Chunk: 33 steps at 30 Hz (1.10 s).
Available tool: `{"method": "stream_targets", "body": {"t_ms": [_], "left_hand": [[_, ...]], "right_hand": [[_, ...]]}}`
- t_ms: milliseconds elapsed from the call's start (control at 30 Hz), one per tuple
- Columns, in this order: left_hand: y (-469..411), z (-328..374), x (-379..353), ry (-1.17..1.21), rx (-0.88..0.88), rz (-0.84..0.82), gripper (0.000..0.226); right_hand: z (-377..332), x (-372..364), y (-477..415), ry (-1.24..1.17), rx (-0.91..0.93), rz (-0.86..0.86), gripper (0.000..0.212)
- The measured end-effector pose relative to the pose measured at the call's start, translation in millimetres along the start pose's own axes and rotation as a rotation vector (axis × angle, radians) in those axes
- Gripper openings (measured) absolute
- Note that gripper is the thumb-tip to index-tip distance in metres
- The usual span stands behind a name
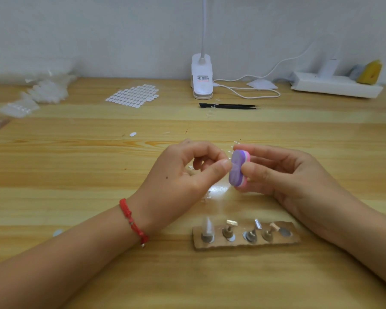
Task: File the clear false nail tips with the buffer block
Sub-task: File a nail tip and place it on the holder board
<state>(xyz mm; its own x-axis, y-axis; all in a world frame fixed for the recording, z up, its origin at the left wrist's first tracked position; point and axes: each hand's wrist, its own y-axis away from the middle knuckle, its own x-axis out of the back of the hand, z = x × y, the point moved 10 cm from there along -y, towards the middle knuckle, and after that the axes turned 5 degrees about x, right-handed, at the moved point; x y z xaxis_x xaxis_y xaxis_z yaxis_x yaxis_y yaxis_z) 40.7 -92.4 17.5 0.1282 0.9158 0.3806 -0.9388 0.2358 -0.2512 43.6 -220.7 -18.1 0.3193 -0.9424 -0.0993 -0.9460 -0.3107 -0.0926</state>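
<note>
My right hand [283,175] grips a small buffer block [238,168], purple on its face with pink and white layers, held upright above the wooden table. My left hand [183,175] pinches a clear false nail tip [228,157] between thumb and forefinger, right against the block's purple face. The tip is nearly see-through and mostly hidden by my fingers. More clear tips [216,190] lie loose on the table just below the hands.
A cardboard strip [245,245] with several small metal nail stands sits near the front edge. Black tweezers [228,106], a white clip lamp [202,79] with cable, a sheet of adhesive tabs [133,95], plastic bags [45,90] and a power strip [337,84] lie further back.
</note>
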Motion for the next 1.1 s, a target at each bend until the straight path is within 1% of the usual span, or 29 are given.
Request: {"method": "stream_targets", "body": {"t_ms": [67,167,233,300,433,533,700,767,833,933,1033,1100], "left_hand": [[0.3,1.1,0.0,0.000,-0.013,0.006,0.012],[0.7,2.9,4.7,-0.010,-0.030,0.047,0.012],[1.0,2.9,1.3,-0.023,-0.026,0.022,0.012],[1.4,2.4,-0.5,-0.021,-0.022,0.007,0.012],[1.0,3.6,3.3,-0.026,-0.033,0.040,0.011],[1.2,3.6,-2.1,-0.049,-0.031,0.002,0.010],[1.3,6.4,1.4,-0.048,-0.054,0.028,0.011],[1.4,5.0,-3.1,-0.058,-0.045,-0.009,0.011],[1.4,3.9,-3.1,-0.041,-0.040,-0.012,0.011],[1.3,4.1,2.7,0.000,-0.037,0.034,0.012],[2.8,7.0,-8.6,-0.060,-0.059,-0.043,0.010],[4.0,8.3,-9.5,-0.066,-0.075,-0.047,0.010]], "right_hand": [[-0.4,0.6,-0.6,-0.013,0.004,0.005,0.036],[0.6,-5.2,0.1,0.023,-0.009,-0.047,0.039],[-0.5,-1.9,-0.1,0.013,0.001,-0.017,0.042],[-1.4,1.0,-0.7,-0.016,0.007,0.010,0.038],[-1.1,-3.3,-0.4,0.011,0.004,-0.024,0.035],[-2.4,1.9,-1.0,-0.061,0.016,0.032,0.034],[-2.1,-2.9,-0.6,-0.021,0.017,-0.009,0.035],[-2.5,2.2,-1.9,-0.073,0.030,0.035,0.034],[-2.2,4.2,-2.3,-0.093,0.031,0.052,0.033],[-1.9,-3.1,-1.4,-0.057,0.019,-0.001,0.034],[-1.9,2.7,-2.7,-0.104,0.022,0.045,0.033],[-1.8,5.2,-3.3,-0.134,0.018,0.060,0.033]]}}
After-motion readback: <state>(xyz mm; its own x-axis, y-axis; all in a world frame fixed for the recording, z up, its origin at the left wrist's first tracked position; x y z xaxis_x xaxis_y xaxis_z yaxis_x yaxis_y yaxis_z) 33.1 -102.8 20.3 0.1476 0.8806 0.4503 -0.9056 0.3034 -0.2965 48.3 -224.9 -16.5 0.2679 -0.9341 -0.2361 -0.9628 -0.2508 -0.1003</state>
